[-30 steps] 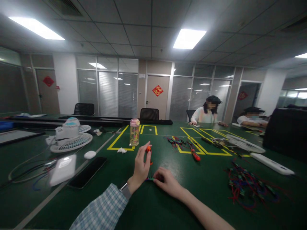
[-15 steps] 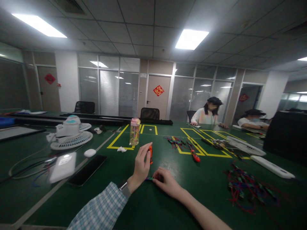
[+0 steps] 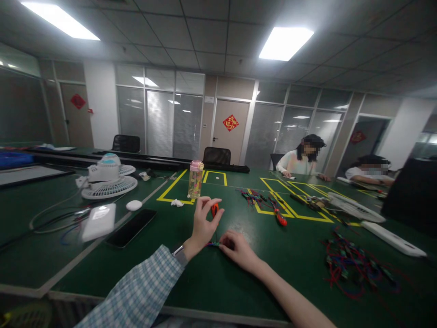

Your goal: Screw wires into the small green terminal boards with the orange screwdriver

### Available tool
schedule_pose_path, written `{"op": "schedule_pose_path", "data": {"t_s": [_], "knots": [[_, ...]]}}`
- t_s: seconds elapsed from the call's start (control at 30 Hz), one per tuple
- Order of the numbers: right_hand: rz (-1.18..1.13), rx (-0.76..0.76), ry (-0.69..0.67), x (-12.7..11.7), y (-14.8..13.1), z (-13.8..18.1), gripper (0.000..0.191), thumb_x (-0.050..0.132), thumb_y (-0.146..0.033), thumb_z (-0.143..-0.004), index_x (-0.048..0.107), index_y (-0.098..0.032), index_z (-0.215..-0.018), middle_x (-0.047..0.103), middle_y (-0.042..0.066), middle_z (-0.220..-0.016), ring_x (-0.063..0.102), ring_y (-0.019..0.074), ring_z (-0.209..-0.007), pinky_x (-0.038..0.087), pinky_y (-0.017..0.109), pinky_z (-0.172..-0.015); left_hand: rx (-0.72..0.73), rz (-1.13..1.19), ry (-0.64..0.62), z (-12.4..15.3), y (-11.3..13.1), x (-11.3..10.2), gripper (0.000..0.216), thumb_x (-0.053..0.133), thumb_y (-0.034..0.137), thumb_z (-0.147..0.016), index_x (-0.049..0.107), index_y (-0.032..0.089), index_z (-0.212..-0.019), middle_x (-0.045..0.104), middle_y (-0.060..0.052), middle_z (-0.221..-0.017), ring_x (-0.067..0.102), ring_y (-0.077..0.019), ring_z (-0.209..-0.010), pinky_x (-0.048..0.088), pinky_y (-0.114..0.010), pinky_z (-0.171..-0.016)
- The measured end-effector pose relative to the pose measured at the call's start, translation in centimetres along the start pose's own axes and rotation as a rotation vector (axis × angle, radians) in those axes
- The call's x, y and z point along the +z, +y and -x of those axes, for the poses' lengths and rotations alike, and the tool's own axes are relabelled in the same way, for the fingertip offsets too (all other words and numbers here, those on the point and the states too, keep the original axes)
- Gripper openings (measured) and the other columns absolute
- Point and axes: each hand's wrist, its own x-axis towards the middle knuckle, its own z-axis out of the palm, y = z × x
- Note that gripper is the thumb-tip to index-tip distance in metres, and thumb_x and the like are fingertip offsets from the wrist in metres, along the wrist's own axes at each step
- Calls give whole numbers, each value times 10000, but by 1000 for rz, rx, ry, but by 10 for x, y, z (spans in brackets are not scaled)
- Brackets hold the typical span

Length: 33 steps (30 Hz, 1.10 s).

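My left hand [image 3: 204, 222] is raised around the orange-red handle of an upright screwdriver [image 3: 215, 209], its thumb and fingers curved about the handle. The thin shaft runs down to a small green circuit board [image 3: 214, 244] on the table. Bent over the board's right end, my right hand [image 3: 239, 248] rests on the tabletop with its fingertips pinched on it. Part of the board is hidden by my hands, and the screwdriver's tip is too small to make out.
On the right lie wired boards [image 3: 355, 259], a second screwdriver [image 3: 280, 217] and a white bar-shaped case [image 3: 392, 239]. A drink bottle [image 3: 195, 180] stands ahead. Leftward are a black phone [image 3: 131, 228], a white power bank [image 3: 99, 222] and a fan [image 3: 109, 184]. Two people sit across.
My left hand's fingers have gone from nearly straight along the screwdriver handle to bent, with the thumb farther out. My right hand keeps its place at the board. The view has tilted slightly.
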Motion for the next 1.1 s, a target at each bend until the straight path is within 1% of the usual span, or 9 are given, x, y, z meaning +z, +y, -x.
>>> {"op": "schedule_pose_path", "data": {"t_s": [0.1,0.2,0.33,0.47,0.53,0.67,0.73,0.87,1.1], "knots": [[2,-1,-6,-1,0,0,87,588,-76,-771,627,-154,-767,560,8,-731,510,127,-652,391,223,-603,-19,49,-92,1,0,-1,309,419,227,-945,550,223,-1225,519,-73,-1097,539,-177,-1042,459,-322,-925],[5,-1,-11,0,2,-1,89,590,-66,-766,627,-148,-765,554,7,-729,510,128,-659,391,224,-608,-31,104,-115,1,-2,0,358,327,191,-969,509,207,-1277,547,-86,-1177,533,-177,-1108,431,-336,-983],[8,-17,-4,2,6,-1,84,596,-71,-768,628,-147,-780,548,2,-729,506,126,-661,390,224,-613,-23,94,-89,1,-2,1,313,417,208,-946,535,201,-1237,583,-79,-1097,562,-181,-1041,460,-337,-936],[1,-31,-1,2,7,-1,84,595,-68,-769,624,-146,-774,550,4,-732,498,124,-651,389,225,-605,-10,14,-23,0,1,1,238,599,269,-863,612,212,-1094,519,-37,-949,553,-159,-886,488,-298,-822],[-2,-34,3,1,6,-1,83,596,-68,-768,622,-146,-772,555,7,-737,500,126,-654,391,227,-605,-11,19,-58,0,2,0,243,569,267,-881,608,215,-1115,516,-44,-982,549,-163,-919,481,-300,-841],[-8,-38,-5,0,4,0,83,585,-79,-777,625,-151,-775,564,11,-744,509,128,-662,405,233,-620,-29,104,-137,0,2,-2,344,349,190,-962,533,205,-1251,567,-76,-1100,552,-172,-1033,460,-316,-911],[-4,-42,-2,0,5,0,80,587,-83,-775,627,-152,-779,564,9,-741,507,128,-661,405,233,-620,-28,101,-108,-1,2,-2,332,362,190,-958,544,197,-1236,582,-72,-1057,563,-169,-996,467,-312,-887],[6,-42,-1,2,8,-1,71,598,-83,-769,627,-146,-783,553,3,-726,499,126,-646,391,232,-606,3,0,-28,-1,3,-2,237,530,249,-897,618,201,-1113,527,-42,-926,551,-156,-873,480,-287,-805],[-6,-36,-11,1,7,0,62,592,-86,-780,630,-134,-788,549,7,-733,508,129,-653,389,234,-600,-1,105,-134,0,2,0,362,361,186,-962,478,199,-1304,589,-84,-1149,573,-164,-1041,465,-315,-925]]}}
